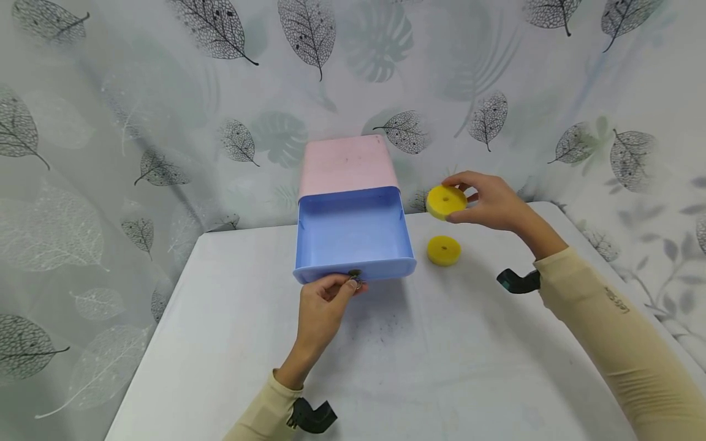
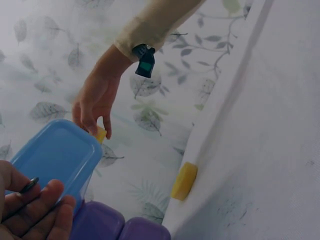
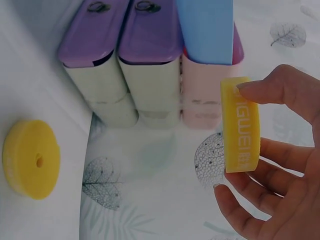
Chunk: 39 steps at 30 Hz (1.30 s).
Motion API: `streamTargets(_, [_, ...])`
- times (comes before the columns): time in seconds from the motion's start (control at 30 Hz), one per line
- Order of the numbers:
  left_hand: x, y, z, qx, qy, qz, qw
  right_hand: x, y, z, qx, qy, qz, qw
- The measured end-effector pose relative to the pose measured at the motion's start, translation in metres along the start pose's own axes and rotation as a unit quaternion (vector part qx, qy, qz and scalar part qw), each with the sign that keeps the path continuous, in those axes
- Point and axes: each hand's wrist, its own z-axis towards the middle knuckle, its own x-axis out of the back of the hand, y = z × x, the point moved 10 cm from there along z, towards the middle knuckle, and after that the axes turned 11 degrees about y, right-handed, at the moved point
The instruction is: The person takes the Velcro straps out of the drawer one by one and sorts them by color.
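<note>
A blue drawer (image 1: 353,236) stands pulled out of a small pink-topped cabinet (image 1: 347,164), its inside bare. My left hand (image 1: 325,306) pinches the small metal ring pull (image 1: 355,278) at the drawer's front; in the left wrist view the ring (image 2: 30,185) shows between thumb and fingers. To the right of the drawer, my right hand (image 1: 488,199) holds a thick yellow disc (image 1: 445,202) with a small centre hole, gripped by its edge between thumb and fingers. White lettering runs along the disc's side (image 3: 241,125) in the right wrist view. Below it a second yellow disc (image 1: 444,251) lies on the table.
Beneath the blue drawer, two purple drawers (image 3: 152,35) with ring pulls sit shut in pale cabinet sections (image 3: 150,90). The cabinet stands at the far edge of a white-covered table (image 1: 237,343), close to leaf-patterned cloth walls (image 1: 265,73).
</note>
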Motion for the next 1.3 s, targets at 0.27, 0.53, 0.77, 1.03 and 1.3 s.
streamTargets(0.27, [0.0, 0.0, 0.0, 0.002, 0.001, 0.001, 1.0, 0.004, 0.013, -0.003, -0.011, 0.003, -0.001, 1.0])
streamTargets(0.53, [0.001, -0.001, 0.001, 0.006, 0.002, 0.003, 1.0, 0.004, 0.023, -0.005, -0.024, 0.002, -0.011, 1.0])
streamTargets(0.77, [0.001, -0.001, 0.001, 0.005, 0.001, 0.003, 1.0, 0.007, 0.03, -0.008, -0.03, 0.01, -0.009, 0.999])
streamTargets(1.03, [0.002, -0.001, 0.0, 0.005, 0.003, 0.005, 1.0, 0.007, 0.039, -0.01, -0.044, 0.008, -0.013, 0.999])
streamTargets(1.3, [0.002, 0.001, 0.001, 0.003, 0.003, 0.002, 1.0, 0.005, 0.055, -0.011, -0.065, 0.004, -0.019, 0.998])
